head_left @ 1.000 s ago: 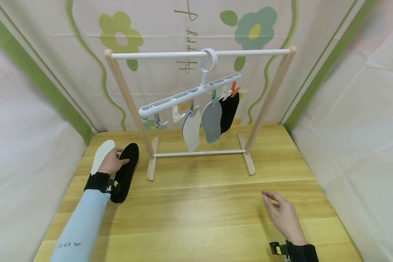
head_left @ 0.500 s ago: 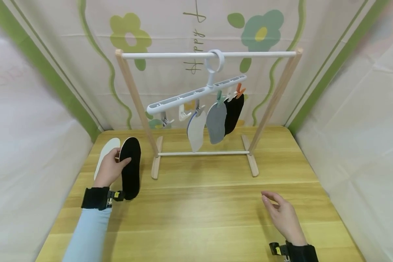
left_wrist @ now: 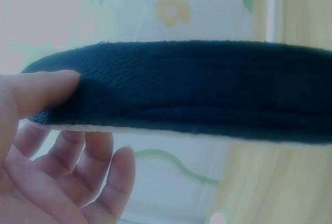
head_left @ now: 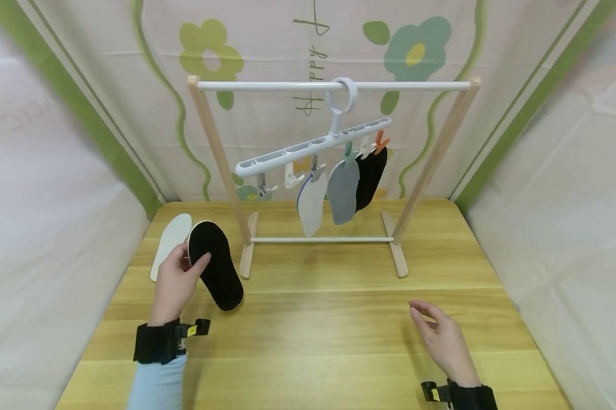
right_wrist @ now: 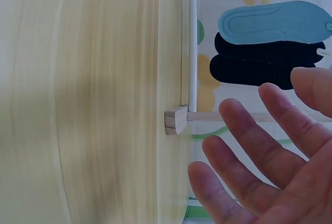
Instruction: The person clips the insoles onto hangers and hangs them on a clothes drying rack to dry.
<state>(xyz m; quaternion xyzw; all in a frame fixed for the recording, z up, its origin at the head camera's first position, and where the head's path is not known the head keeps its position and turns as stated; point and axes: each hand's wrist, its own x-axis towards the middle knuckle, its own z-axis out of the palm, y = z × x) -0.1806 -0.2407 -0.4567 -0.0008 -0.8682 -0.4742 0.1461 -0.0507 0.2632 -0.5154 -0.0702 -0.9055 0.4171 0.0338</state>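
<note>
My left hand (head_left: 176, 282) pinches a black insole (head_left: 214, 263) by its rear end and holds it lifted off the wooden table (head_left: 318, 319). In the left wrist view the thumb lies on top of the black insole (left_wrist: 197, 92) and the fingers (left_wrist: 78, 167) curl under its white underside. A white insole (head_left: 170, 245) lies flat on the table just left of the hand. My right hand (head_left: 438, 336) hovers open over the table's right front, fingers (right_wrist: 249, 156) spread and holding nothing.
A wooden drying rack (head_left: 333, 171) stands at the back of the table, a white clip hanger (head_left: 313, 149) hooked on its bar. A white, a grey and a black insole (head_left: 341, 188) hang from its clips. Fabric walls close in the sides.
My left hand has lifted the black insole off the table and drawn it nearer and rightwards, its far end swinging right. The right hand has stayed put.
</note>
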